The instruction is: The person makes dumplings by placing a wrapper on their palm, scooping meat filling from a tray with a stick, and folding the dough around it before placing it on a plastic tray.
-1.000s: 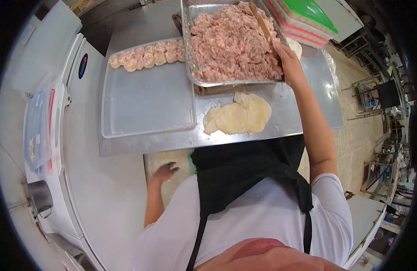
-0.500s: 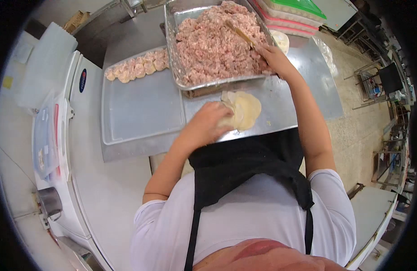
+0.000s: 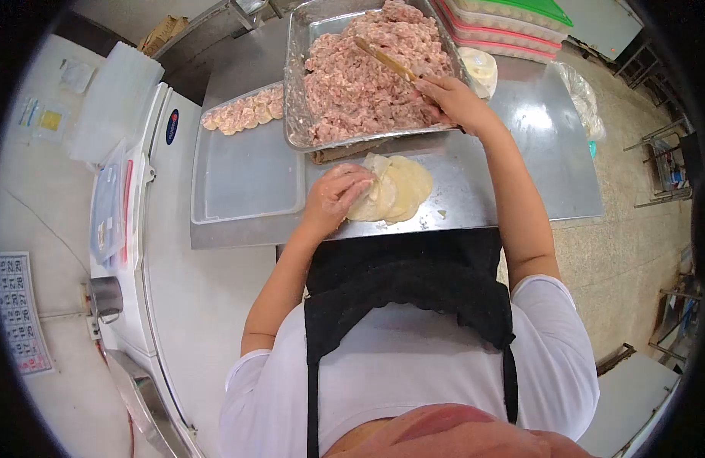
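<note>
My right hand point(image 3: 461, 104) is closed around a flat wooden stick point(image 3: 387, 59), whose far end rests on the pink minced meat point(image 3: 371, 84). The meat is heaped in a large metal tray point(image 3: 291, 84). Below that tray, thin round dough wrappers point(image 3: 410, 187) lie fanned out on the metal table. My left hand point(image 3: 336, 197) is at their left edge, with bent fingers pinching a wrapper; its thumb side is partly hidden. To the left, a shallow clear plastic tray point(image 3: 249, 187) carries a row of filled dumplings point(image 3: 246, 112) along its far end.
Stacked plastic boxes point(image 3: 513, 27) with a green lid stand at the back right. Beside the meat tray sits a wrapped pale round stack point(image 3: 478, 70). A plastic bag point(image 3: 580, 99) hangs at the table's right edge. A white freezer point(image 3: 177, 252) borders the left side.
My left hand has shifted from over the wrappers to their left edge and is less blurred. My right hand keeps the stick, which has moved slightly over the meat. The camera view has turned a little.
</note>
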Demonstrator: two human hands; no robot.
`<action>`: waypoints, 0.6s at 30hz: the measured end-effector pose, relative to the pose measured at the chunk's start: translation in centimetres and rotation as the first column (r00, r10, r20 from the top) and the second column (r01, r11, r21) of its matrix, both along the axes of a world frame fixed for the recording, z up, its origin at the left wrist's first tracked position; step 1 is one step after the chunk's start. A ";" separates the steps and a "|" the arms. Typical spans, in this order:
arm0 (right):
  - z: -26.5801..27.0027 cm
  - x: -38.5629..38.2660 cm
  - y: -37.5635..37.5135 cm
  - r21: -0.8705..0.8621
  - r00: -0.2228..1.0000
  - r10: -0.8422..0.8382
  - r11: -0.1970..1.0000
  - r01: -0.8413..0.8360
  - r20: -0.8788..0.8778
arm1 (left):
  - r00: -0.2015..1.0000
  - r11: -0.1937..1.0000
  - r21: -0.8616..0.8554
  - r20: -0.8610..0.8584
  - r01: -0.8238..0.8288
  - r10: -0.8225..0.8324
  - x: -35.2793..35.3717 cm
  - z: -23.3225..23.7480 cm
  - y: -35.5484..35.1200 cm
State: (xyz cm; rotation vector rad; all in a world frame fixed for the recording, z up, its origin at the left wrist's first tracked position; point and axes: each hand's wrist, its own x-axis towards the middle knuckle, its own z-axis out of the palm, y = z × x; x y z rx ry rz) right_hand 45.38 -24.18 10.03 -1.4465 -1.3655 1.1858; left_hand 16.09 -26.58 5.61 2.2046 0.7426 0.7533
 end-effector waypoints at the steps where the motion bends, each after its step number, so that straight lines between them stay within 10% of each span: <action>1: -0.2 0.1 0.1 0.005 1.000 -0.001 1.000 0.001 -0.003 | 1.000 1.000 0.005 -0.003 0.001 -0.001 0.2 -0.2 -0.3; 7: -0.8 0.3 1.0 0.038 0.996 0.048 0.998 -0.051 0.078 | 0.991 0.995 -0.010 -0.090 -0.101 0.100 2.9 -0.1 -1.9; 9: -0.8 0.4 1.2 0.053 0.990 0.048 0.997 -0.056 0.132 | 0.962 0.968 0.242 -0.242 -0.065 0.125 3.6 -1.8 -1.7; 18: -0.2 0.3 -0.1 0.055 0.994 -0.038 0.998 0.032 0.099 | 0.997 0.993 0.090 -0.030 -0.070 0.073 2.2 -1.3 -0.5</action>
